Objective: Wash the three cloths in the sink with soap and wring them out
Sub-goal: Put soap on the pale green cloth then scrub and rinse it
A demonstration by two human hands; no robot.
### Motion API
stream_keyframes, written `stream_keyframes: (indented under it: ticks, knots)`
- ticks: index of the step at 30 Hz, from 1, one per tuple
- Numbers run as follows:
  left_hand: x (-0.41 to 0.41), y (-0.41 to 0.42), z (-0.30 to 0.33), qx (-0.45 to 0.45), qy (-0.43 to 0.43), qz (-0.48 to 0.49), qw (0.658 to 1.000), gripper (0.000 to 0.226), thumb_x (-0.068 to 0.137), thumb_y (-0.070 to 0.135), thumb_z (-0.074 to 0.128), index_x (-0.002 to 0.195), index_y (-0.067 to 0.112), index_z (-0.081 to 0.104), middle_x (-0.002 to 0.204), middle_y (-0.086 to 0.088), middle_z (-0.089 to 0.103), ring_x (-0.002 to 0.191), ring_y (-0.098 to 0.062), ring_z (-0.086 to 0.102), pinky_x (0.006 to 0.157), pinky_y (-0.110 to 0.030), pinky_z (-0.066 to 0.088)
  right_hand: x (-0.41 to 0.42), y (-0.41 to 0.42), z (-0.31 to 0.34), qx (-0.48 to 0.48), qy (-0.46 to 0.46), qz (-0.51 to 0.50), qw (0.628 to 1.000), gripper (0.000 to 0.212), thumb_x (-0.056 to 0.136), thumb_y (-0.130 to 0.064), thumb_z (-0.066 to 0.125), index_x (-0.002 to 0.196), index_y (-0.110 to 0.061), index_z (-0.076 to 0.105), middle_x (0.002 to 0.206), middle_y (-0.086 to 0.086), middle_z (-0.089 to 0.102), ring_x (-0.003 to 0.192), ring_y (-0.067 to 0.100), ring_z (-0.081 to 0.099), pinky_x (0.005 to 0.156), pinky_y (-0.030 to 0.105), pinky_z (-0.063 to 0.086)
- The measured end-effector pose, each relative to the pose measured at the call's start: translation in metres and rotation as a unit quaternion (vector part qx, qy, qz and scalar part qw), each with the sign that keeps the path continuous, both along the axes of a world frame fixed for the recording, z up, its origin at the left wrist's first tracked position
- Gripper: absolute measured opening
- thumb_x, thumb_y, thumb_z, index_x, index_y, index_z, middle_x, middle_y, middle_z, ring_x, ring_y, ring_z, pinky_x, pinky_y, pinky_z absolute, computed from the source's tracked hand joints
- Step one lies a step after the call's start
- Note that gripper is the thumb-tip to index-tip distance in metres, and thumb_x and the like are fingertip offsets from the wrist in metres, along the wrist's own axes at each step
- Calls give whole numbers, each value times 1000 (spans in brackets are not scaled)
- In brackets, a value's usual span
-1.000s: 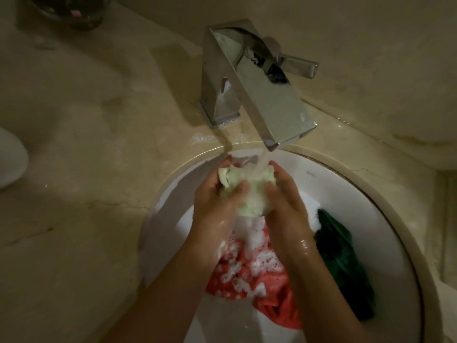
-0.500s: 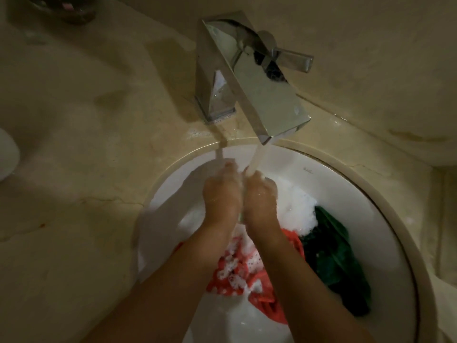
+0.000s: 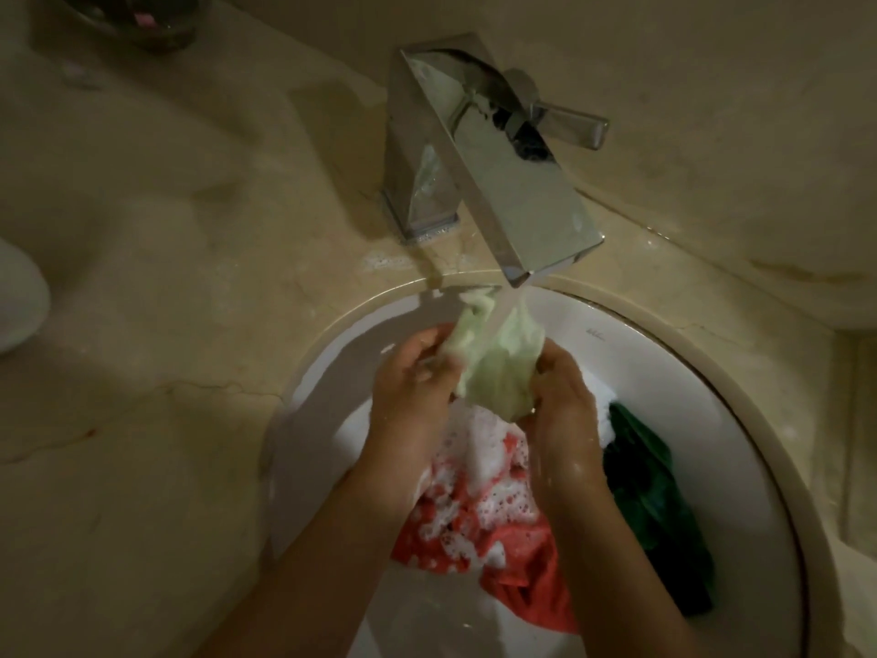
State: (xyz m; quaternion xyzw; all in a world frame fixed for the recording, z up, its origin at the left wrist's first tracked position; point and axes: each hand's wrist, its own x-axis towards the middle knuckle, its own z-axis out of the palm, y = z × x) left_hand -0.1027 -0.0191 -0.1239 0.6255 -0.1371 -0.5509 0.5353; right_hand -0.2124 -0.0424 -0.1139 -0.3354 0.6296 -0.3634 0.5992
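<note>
A pale green cloth (image 3: 498, 363) hangs bunched between my hands, right under the running water from the chrome faucet (image 3: 498, 173). My left hand (image 3: 413, 382) grips its left side and my right hand (image 3: 562, 396) grips its right side, both above the white sink (image 3: 712, 387). Below my wrists a red cloth (image 3: 522, 567) lies in the basin, covered with white soap foam (image 3: 479, 448). A dark green cloth (image 3: 655, 505) lies crumpled against the basin's right side.
Beige marble counter (image 3: 166, 325) surrounds the sink. The faucet's lever (image 3: 569, 125) points right. A dark bowl-like object (image 3: 137, 21) sits at the back left, and a white rounded object (image 3: 19, 296) shows at the left edge. A patch of foam (image 3: 384, 261) lies by the faucet base.
My hands were pressed together around the cloth half a second ago; now they have moved apart and the pale green cloth is spread out between them under the water.
</note>
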Motion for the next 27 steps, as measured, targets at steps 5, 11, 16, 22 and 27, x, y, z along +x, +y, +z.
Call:
stream_keyframes:
  ticks: [5, 11, 16, 22, 27]
  knots:
    - [-8, 3, 6, -9, 29, 46, 999, 23, 88, 6, 62, 97, 24, 73, 93, -2, 75, 86, -16, 72, 73, -28, 58, 11, -5, 0, 4, -7, 46, 999, 28, 89, -36, 63, 103, -12, 58, 101, 10, 69, 86, 19, 70, 63, 25, 56]
    - [-11, -2, 9, -53, 159, 57, 984, 38, 88, 36, 61, 116, 10, 63, 104, -10, 73, 94, -22, 71, 79, -35, 58, 12, 1, -3, -58, 2, 8, 998, 12, 91, -26, 61, 95, -17, 56, 89, 4, 67, 82, 19, 66, 63, 25, 56]
    - [-18, -6, 8, -13, -36, 15, 999, 22, 94, 45, 54, 111, 32, 50, 96, 18, 59, 85, 1, 59, 59, 0, 45, 19, 5, 1, -45, -19, 71, 996, 45, 71, -61, 51, 113, -42, 51, 116, -5, 63, 100, 8, 64, 80, 26, 57]
    - [-18, -13, 1, 57, -137, 11, 989, 35, 98, 46, 43, 81, 22, 62, 72, 9, 58, 69, -7, 57, 58, -15, 43, 41, -5, -2, -138, 123, 102, 978, 56, 79, -65, 57, 101, -14, 61, 87, 3, 71, 83, 20, 70, 77, 43, 57]
    - [-9, -19, -2, 69, -139, -28, 987, 33, 101, 27, 46, 97, 0, 65, 73, -5, 57, 63, -11, 47, 61, -20, 45, 37, -15, -16, -26, 109, 140, 984, 16, 100, -14, 48, 98, -10, 64, 89, 3, 63, 83, 17, 61, 63, 6, 42]
